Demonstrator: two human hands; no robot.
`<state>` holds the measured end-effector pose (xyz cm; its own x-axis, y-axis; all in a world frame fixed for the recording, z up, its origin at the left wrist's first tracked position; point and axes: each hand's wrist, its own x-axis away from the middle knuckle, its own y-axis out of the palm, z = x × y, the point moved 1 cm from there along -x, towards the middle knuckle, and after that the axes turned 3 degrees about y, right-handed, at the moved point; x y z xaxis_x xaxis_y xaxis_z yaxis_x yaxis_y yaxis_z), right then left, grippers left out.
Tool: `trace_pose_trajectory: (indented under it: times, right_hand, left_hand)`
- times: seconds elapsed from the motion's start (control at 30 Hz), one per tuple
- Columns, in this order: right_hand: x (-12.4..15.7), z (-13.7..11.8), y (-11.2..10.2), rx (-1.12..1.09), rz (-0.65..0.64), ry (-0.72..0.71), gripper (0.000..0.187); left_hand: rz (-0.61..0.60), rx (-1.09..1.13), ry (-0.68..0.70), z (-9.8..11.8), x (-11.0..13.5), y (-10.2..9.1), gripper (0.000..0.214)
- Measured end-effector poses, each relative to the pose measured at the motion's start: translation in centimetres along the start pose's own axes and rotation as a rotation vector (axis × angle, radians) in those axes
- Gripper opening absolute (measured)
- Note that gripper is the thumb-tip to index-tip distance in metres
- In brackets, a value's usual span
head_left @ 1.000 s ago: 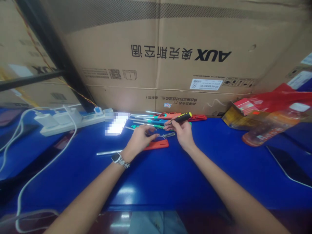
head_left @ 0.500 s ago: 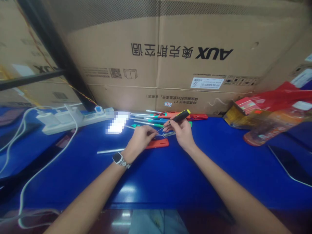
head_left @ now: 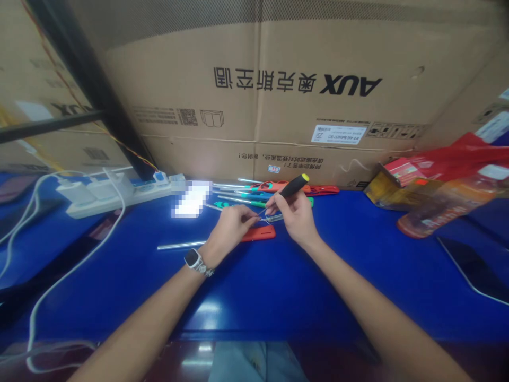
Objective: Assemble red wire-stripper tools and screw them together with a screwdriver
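My right hand (head_left: 297, 218) grips a screwdriver (head_left: 292, 187) by its black handle with a yellow end. Its thin shaft slants down to the left toward the fingertips of my left hand (head_left: 233, 227). Those fingers are pinched together near the shaft's tip, and whatever lies between them is too small to make out. Beneath them an orange-red lighter casing (head_left: 260, 233) rests on the table, partly covered by my left hand. A metal tube (head_left: 181, 245) sticks out to the left of that hand. A small clear part (head_left: 274, 218) with a thin wire sits between both hands.
Several long-nosed lighters (head_left: 324, 190) lie behind my hands against a cardboard box (head_left: 286, 116). A power strip (head_left: 99, 199) with white cables and a bright pixelated patch are at left. A drink bottle (head_left: 441, 212), a phone (head_left: 473, 268) and a red bag (head_left: 457, 154) are at right.
The screwdriver handle has turned in my right hand and its yellow end sits slightly higher. My left hand has barely moved.
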<state>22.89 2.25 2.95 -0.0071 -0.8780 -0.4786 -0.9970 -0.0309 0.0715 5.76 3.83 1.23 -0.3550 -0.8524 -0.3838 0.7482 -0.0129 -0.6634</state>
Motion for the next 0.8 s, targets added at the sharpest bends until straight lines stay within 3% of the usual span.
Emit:
trace_pose_trajectory:
  times: [0.33,0.5,0.6,0.8]
  right_hand:
    - [0.2,0.1,-0.1,0.028,0.034,-0.010,0.026]
    - [-0.2,0.0,-1.2,0.100,0.054,0.003,0.028]
    - [-0.2,-0.1,-1.5,0.167,0.009,0.018,0.027]
    - [0.0,-0.2,-1.4,0.224,-0.032,0.033,0.027]
  left_hand:
    - [-0.032,0.036,-0.022,1.2,0.5,0.5,0.009]
    - [-0.110,0.022,0.081,0.9,1.0,1.2,0.050]
    - [-0.203,-0.059,0.153,0.5,1.2,1.6,0.042]
    - [-0.234,-0.078,0.142,0.4,1.1,1.7,0.026]
